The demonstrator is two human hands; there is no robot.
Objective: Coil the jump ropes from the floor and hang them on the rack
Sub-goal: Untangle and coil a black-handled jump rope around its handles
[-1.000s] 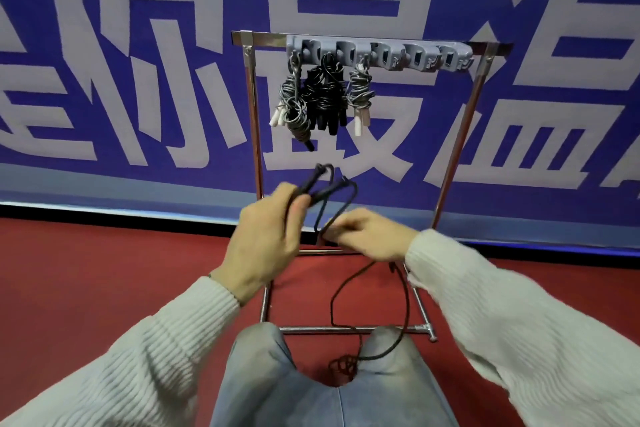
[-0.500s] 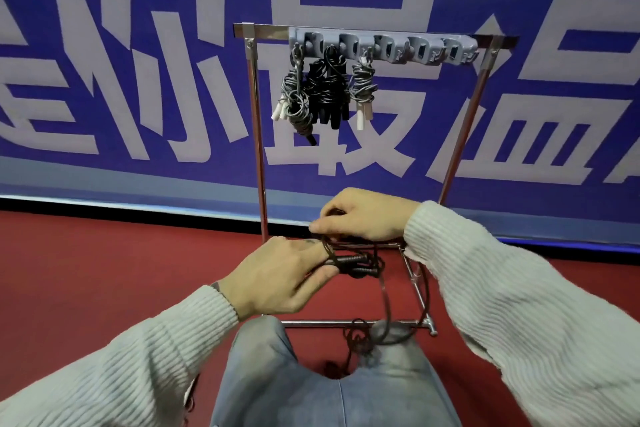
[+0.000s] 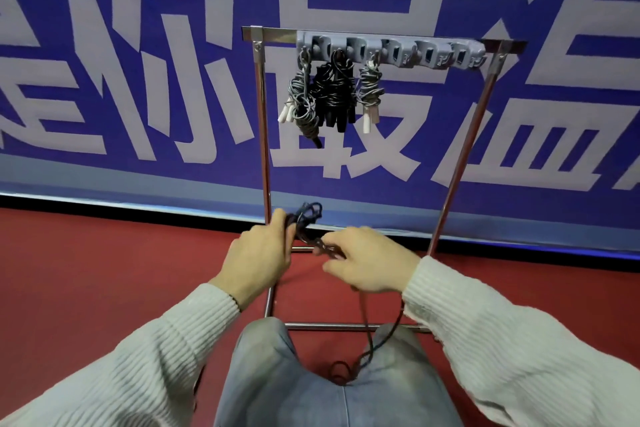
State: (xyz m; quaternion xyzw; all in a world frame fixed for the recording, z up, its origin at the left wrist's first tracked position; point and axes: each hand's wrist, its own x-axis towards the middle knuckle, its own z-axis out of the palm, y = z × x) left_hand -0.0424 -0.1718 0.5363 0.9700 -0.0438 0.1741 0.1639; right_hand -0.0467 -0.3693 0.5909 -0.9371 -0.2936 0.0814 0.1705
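A black jump rope (image 3: 306, 218) runs between my two hands in front of the metal rack (image 3: 263, 149). My left hand (image 3: 258, 255) grips its bunched loops, which stick up above the fist. My right hand (image 3: 369, 262) pinches the rope just to the right of that bundle. The loose tail (image 3: 367, 333) hangs down from my right hand to a small tangle on the red floor between my knees. Three coiled ropes hang on the rack's grey hook bar (image 3: 391, 50): a grey one (image 3: 300, 104), a black one (image 3: 334, 94) and another grey one (image 3: 370, 94).
The rack stands against a blue banner wall (image 3: 138, 62) with large white characters. Its base bar (image 3: 346, 326) lies on the red floor (image 3: 104, 270) just beyond my knees. Several hooks on the right part of the bar hold nothing.
My left hand has risen with the bunched loops and my right hand has dropped lower and to the right, drawing more rope up off the floor.
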